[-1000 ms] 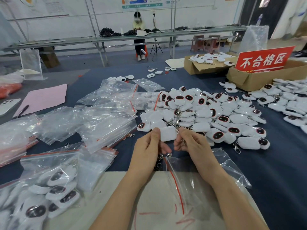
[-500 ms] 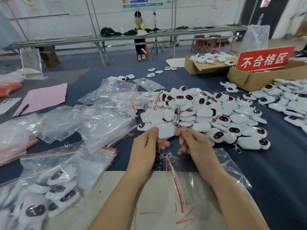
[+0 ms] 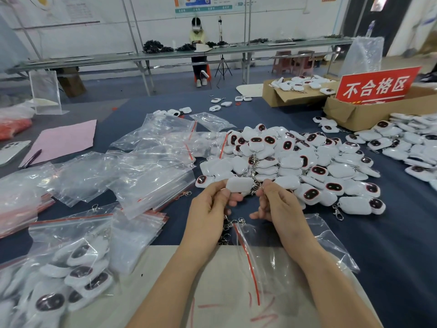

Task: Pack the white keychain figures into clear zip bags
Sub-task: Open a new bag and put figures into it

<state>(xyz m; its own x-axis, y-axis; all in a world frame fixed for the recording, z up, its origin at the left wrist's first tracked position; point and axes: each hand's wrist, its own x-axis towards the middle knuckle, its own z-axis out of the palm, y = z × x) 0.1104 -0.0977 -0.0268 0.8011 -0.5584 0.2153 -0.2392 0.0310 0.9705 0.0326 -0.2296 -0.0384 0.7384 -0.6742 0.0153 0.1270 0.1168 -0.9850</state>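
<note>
At the far left of the dark blue tabletop, a filled zip bag lay packed with white figures, with a pink sheet and a phone farther back. Beside these, empty clear zip bags with red seal strips sprawled in a loose pile.

At centre, a person's left hand pinched one white keychain figure between thumb and fingers, its plain back turned up, just above the near edge of the heap. The right hand, fingers curled, pinched the metal chain at the figure's right end. Below the hands, an open zip bag lay under the right forearm, partly on a beige board marked in red.

To the right, the heap of keychain figures, many showing dark oval faces, spread across the cloth. Behind it stood two cardboard boxes, the nearer one carrying a red sign with white characters.
</note>
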